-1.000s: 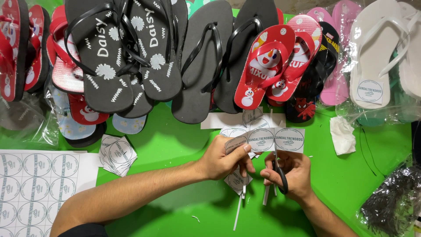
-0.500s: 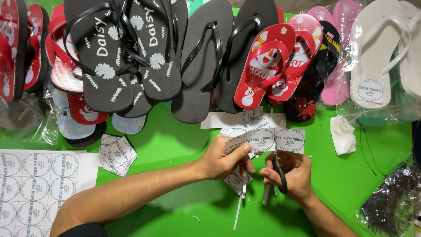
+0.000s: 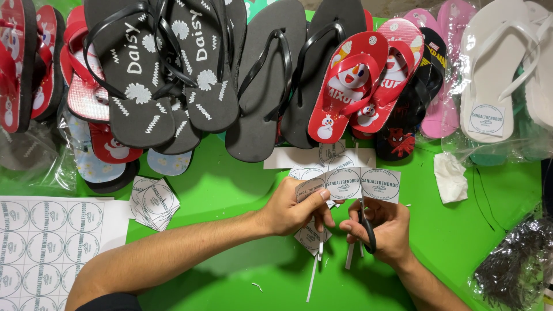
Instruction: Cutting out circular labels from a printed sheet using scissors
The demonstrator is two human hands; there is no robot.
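My left hand [image 3: 296, 206] pinches a paper strip of round printed labels [image 3: 356, 184] at its left end, holding it level above the green table [image 3: 230, 190]. My right hand [image 3: 383, 227] grips black-handled scissors [image 3: 365, 226], whose blades point up at the strip's lower edge between two labels. A few thin white paper offcuts [image 3: 315, 270] hang or lie below the hands. More cut label pieces [image 3: 312, 236] sit under my left hand.
Rows of flip-flops line the far side: black pairs [image 3: 173, 75], red cartoon ones [image 3: 351, 86], white ones [image 3: 495, 75]. A sheet of round labels [image 3: 46, 242] lies at left, a stack of cut labels [image 3: 152, 201] beside it, crumpled tissue [image 3: 450, 177] and clear plastic bags [image 3: 512, 265] at right.
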